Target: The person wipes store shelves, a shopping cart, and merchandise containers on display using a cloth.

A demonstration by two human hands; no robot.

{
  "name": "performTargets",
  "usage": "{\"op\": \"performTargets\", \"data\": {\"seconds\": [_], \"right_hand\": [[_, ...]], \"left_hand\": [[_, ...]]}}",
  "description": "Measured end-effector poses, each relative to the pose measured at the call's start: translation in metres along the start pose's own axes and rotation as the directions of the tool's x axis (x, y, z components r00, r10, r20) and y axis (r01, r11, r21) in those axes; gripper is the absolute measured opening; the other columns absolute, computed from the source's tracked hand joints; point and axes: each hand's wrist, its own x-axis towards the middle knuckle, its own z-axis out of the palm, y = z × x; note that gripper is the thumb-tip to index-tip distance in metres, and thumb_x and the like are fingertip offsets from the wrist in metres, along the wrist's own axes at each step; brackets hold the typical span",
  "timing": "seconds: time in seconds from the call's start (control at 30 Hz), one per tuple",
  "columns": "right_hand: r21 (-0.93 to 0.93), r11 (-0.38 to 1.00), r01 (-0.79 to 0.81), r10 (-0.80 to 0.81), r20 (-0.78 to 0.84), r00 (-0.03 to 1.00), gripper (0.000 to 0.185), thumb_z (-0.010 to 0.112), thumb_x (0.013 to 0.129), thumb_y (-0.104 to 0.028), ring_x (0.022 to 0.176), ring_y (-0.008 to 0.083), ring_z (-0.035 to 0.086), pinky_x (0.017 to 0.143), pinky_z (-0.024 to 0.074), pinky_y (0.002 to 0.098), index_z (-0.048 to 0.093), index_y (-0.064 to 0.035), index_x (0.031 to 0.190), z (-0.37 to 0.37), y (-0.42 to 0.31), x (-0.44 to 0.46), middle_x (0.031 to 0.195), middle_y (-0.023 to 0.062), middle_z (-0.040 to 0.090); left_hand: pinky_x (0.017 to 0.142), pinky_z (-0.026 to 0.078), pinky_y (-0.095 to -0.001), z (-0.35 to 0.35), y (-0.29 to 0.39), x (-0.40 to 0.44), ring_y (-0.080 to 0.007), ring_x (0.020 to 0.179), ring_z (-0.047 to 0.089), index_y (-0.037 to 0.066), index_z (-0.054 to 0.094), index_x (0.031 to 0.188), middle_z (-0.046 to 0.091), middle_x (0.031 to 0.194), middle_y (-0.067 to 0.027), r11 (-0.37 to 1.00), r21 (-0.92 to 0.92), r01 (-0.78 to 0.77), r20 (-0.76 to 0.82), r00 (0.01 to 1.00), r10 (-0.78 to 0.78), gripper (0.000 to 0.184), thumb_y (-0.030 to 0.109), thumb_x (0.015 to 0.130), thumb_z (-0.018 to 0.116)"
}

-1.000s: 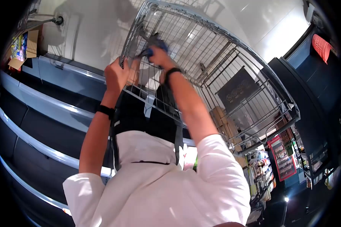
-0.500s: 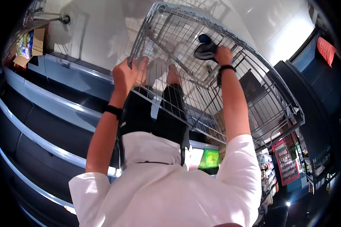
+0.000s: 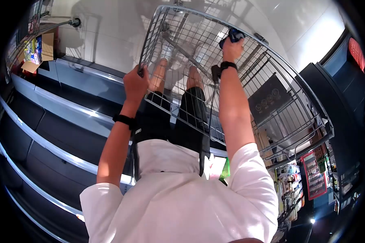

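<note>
While left hand (image 3: 136,84) grips cart (image 3: 267,94), long axis slants down rightward across view.

Two hands, one left (image 3: 135,85) and one right (image 3: 233,49). Two wristbands, one on the left wrist (image 3: 124,120) and one on the right (image 3: 228,65). Two white sleeves (image 3: 100,206), two bare legs (image 3: 158,75). One cart (image 3: 249,35) close by, plus part of what looks like a second (image 3: 25,47). One dark blue item (image 3: 236,35), one grey panel (image 3: 269,99), one cardboard box (image 3: 48,46), one red basket (image 3: 356,54), one red-framed rack (image 3: 313,176), one bright lamp (image 3: 312,220). At least four shelf edges (image 3: 69,104). The small goods (image 3: 288,184) are too many and too small to count.
</note>
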Motion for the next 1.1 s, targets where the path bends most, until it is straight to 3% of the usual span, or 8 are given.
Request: {"op": "performTargets", "data": {"seconds": [0.23,0.5,0.6,0.63,0.67,0.9,0.97,1.1], "right_hand": [[0.158,0.929,0.334,-0.361,0.197,0.911,0.061,0.076,0.067,-0.026,0.098,0.0423,0.059,0.084,0.0512,0.0472,0.050,-0.0154,0.122,0.058,-0.061,-0.128,0.105,0.0210,0.058],[-0.034,0.768,0.639,-0.620,0.210,0.756,0.047,0.066,0.072,-0.023,0.090,0.0389,0.064,0.078,0.0534,0.0462,0.058,-0.0109,0.117,-0.004,0.004,-0.021,0.102,0.0201,0.063],[-0.252,0.927,0.278,-0.243,0.160,0.957,0.035,0.061,0.074,-0.021,0.086,0.0404,0.066,0.078,0.0531,0.0467,0.060,-0.0024,0.103,-0.037,0.048,0.053,0.091,0.0239,0.068],[-0.150,0.914,0.377,-0.388,-0.050,0.920,0.037,0.060,0.075,-0.022,0.087,0.0409,0.066,0.078,0.0534,0.0463,0.060,-0.0013,0.106,-0.040,0.077,0.070,0.091,0.0242,0.068],[-0.073,0.996,0.056,-0.059,-0.047,0.997,0.055,0.063,0.075,-0.019,0.092,0.0439,0.062,0.084,0.0504,0.0482,0.049,0.0016,0.124,-0.049,0.088,0.077,0.104,0.0256,0.064],[-0.042,0.986,0.159,-0.164,-0.288,0.944,0.043,0.064,0.073,-0.013,0.092,0.0420,0.065,0.084,0.0510,0.0445,0.054,-0.0044,0.114,0.040,0.014,-0.002,0.101,0.0246,0.066],[0.380,0.916,0.126,-0.086,-0.121,0.989,0.053,0.069,0.069,-0.006,0.095,0.0388,0.066,0.084,0.0519,0.0436,0.050,-0.0061,0.119,0.035,-0.035,-0.051,0.104,0.0223,0.067],[0.482,0.826,0.293,-0.411,0.159,0.898,0.056,0.070,0.067,-0.003,0.098,0.0447,0.061,0.086,0.0498,0.0466,0.052,-0.0049,0.120,0.066,-0.075,-0.136,0.109,0.0265,0.062]], "left_hand": [[0.064,0.052,-0.0357,-0.001,-0.006,-0.004,-0.0322,0.070,0.069,-0.001,0.069,0.094,0.068,0.074,-0.0176,0.994,-0.098,0.047,-0.008,0.999,-0.048,0.022,0.019,0.088,0.064],[0.065,0.052,-0.0353,-0.010,0.005,-0.006,-0.0304,0.072,0.069,0.001,0.070,0.097,0.069,0.077,-0.0177,0.992,-0.107,0.065,0.023,0.998,-0.063,0.021,0.018,0.088,0.063],[0.065,0.052,-0.0364,-0.013,0.012,-0.003,-0.0325,0.072,0.068,0.002,0.070,0.098,0.069,0.077,-0.0174,0.994,-0.037,0.101,0.021,0.995,-0.100,0.021,0.019,0.088,0.063],[0.065,0.052,-0.0371,-0.009,0.007,-0.003,-0.0335,0.072,0.068,0.003,0.070,0.098,0.068,0.077,-0.0175,0.997,-0.012,0.080,0.015,0.997,-0.079,0.021,0.020,0.089,0.062],[0.064,0.052,-0.0378,-0.008,0.003,-0.003,-0.0344,0.072,0.067,0.003,0.070,0.098,0.068,0.076,-0.0176,0.998,0.012,0.060,0.010,0.998,-0.060,0.021,0.021,0.089,0.062],[0.064,0.051,-0.0417,-0.007,0.001,0.005,-0.0371,0.073,0.065,0.003,0.070,0.095,0.066,0.075,-0.0193,1.000,-0.022,0.017,0.024,1.000,-0.017,0.021,0.021,0.089,0.061],[0.065,0.050,-0.0429,-0.013,0.007,0.005,-0.0382,0.073,0.065,0.003,0.070,0.095,0.066,0.076,-0.0196,1.000,0.012,-0.020,0.026,0.999,0.020,0.021,0.020,0.088,0.060],[0.065,0.051,-0.0429,-0.013,0.008,0.013,-0.0397,0.075,0.065,0.002,0.070,0.095,0.066,0.077,-0.0203,1.000,-0.016,0.004,0.023,1.000,-0.004,0.022,0.021,0.088,0.060]]}}
